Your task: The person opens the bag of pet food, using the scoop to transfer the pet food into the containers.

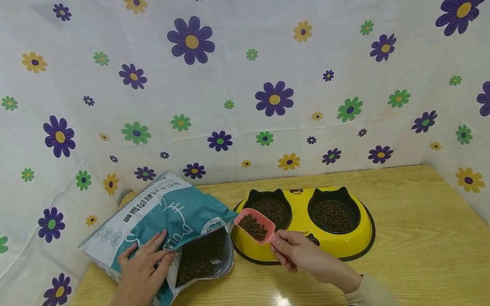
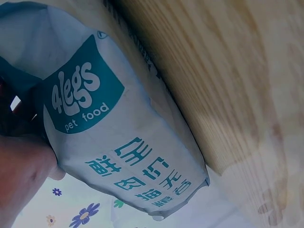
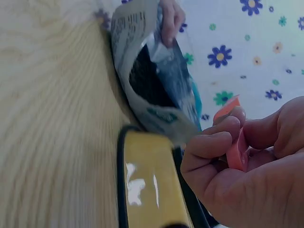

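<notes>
A pink scoop loaded with brown kibble is in my right hand, whose fingers and thumb grip its handle. The scoop hangs above the left edge of a yellow double bowl, between it and the bag. My left hand holds the upper edge of a teal and white pet food bag by its mouth. The bag lies on its side, its opening facing me, with kibble inside. In the left wrist view the bag's printed side shows, and most of the left fingers are hidden.
Both black cat-eared bowls, the left one and the right one, contain kibble. Everything stands on a wooden table. A white flower-print cloth hangs behind the table and along both sides.
</notes>
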A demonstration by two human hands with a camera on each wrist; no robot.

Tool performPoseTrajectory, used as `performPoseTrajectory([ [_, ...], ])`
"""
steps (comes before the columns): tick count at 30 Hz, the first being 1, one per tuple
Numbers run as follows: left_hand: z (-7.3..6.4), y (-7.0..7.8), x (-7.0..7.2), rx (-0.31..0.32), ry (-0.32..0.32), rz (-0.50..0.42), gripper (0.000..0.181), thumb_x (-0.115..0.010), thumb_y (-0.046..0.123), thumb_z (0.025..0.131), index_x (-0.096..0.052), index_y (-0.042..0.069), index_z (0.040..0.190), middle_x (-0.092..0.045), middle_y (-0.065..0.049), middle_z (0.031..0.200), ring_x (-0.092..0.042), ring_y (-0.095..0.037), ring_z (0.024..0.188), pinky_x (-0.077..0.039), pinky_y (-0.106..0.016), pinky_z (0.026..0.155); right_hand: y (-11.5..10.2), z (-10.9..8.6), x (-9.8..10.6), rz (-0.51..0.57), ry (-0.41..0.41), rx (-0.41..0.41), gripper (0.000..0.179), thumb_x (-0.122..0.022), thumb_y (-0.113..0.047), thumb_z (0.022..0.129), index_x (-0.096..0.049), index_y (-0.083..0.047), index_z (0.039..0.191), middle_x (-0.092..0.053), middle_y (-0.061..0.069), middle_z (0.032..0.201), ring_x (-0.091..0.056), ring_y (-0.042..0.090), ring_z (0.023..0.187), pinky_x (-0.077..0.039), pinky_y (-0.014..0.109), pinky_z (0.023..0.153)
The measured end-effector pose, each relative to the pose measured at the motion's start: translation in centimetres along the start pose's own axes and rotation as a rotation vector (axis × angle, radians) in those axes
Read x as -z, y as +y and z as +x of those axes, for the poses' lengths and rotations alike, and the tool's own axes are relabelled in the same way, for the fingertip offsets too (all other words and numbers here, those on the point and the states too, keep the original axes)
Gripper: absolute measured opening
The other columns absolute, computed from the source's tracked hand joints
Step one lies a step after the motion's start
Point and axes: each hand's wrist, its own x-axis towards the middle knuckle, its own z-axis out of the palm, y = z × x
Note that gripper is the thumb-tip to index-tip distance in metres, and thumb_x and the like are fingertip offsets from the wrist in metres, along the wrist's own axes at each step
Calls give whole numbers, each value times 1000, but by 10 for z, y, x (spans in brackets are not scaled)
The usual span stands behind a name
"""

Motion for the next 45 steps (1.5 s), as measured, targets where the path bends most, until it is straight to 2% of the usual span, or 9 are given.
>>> performPoseTrajectory([
  [6,1,-1,1,-5,-7,2,27,-55,24,105,-80,15,107,-60,-18,145,-56,-39,133,-20,-65,103,4,-22,37,-87,124,-25,34,-37,-29,113,-51,1,106,-48,1,75,-38,11,60,-36,23,54],
  [14,0,-1,1,0,-15,3,26,-56,24,104,-80,14,107,-59,-18,146,-55,-39,133,-20,-65,103,11,-48,77,-212,360,-77,35,-38,-28,113,-53,3,110,-48,2,74,-34,10,55,-32,22,49],
  [18,-1,-1,1,0,-20,-2,26,-56,25,105,-80,15,107,-59,-18,146,-55,-39,134,-20,-65,103,18,-61,90,-410,472,-85,30,-42,-24,112,-58,1,106,-50,4,74,-39,12,58,-34,24,54],
  [21,-1,-1,1,-5,-11,-5,25,-57,24,104,-80,15,106,-60,-18,145,-55,-39,133,-20,-65,103,24,-69,99,-602,536,-62,26,-46,-21,111,-60,-2,99,-49,4,72,-42,13,61,-36,26,58],
  [24,0,-1,2,-12,4,-5,24,-57,23,104,-81,16,106,-61,-18,144,-56,-40,132,-20,-65,103,28,-73,106,-742,575,-34,25,-48,-18,109,-58,-3,92,-47,3,70,-42,14,61,-35,26,58],
  [27,0,0,2,-13,10,-6,24,-58,23,104,-81,15,106,-61,-18,144,-56,-40,132,-20,-65,103,30,-76,110,-828,610,-12,24,-51,-15,108,-57,-4,88,-44,2,68,-41,14,59,-34,25,56],
  [38,0,0,2,-2,-13,-7,23,-59,23,103,-81,17,106,-60,-18,145,-56,-39,133,-19,-65,103,36,-75,114,-975,676,53,23,-57,-12,104,-53,-3,83,-39,1,63,-38,14,55,-30,24,52],
  [45,-1,0,2,7,-16,-3,23,-58,23,103,-81,16,107,-60,-18,145,-55,-39,134,-19,-65,104,36,-74,114,-1093,708,68,18,-60,-9,102,-56,0,86,-44,3,64,-40,15,57,-31,26,53],
])
